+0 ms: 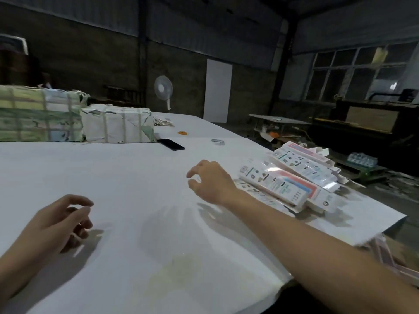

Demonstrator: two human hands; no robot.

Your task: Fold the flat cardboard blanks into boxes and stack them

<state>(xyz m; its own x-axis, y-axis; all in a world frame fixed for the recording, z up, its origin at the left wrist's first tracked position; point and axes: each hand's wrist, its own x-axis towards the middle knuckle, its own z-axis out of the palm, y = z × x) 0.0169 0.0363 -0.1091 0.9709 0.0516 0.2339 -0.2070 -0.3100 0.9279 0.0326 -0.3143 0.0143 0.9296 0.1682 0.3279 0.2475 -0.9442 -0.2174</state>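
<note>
- Both hands are empty from where I'm standing: the left hand (57,219) hovers low over the white sheet-covered table (140,182) with fingers loosely curled, holding nothing, and the right hand (209,180) is reached out further with thumb and fingers relaxed and slightly apart, also holding nothing.
- So the grip is open on both sides, nothing pinched.
- Task stuff sits to the right: a messy pile of long printed white-and-pink cardboard boxes (292,180) near the table's right edge, just beside the right wrist. Some look folded already, a few flat pieces seem to poke out underneath, hard to tell which is which.
- Looks like the step is fetching the next blank. A bit of pink-edged card (385,252) shows below the table's edge on the right, could be the supply, can't say for sure.
- Tip if it were me: take one blank only, by a long edge, and bring it to the bare patch in front before popping it open, so it doesn't knock the pile.
- That pile is leaning and glossy, so I'd guess it slides easily; stack the next one square on top, not on the slope.
- Other clutter farther back: a black phone (171,144), a clear tape roll (217,141) and two strapped paper-wrapped bundles (74,120), all well apart from the hands.
</note>
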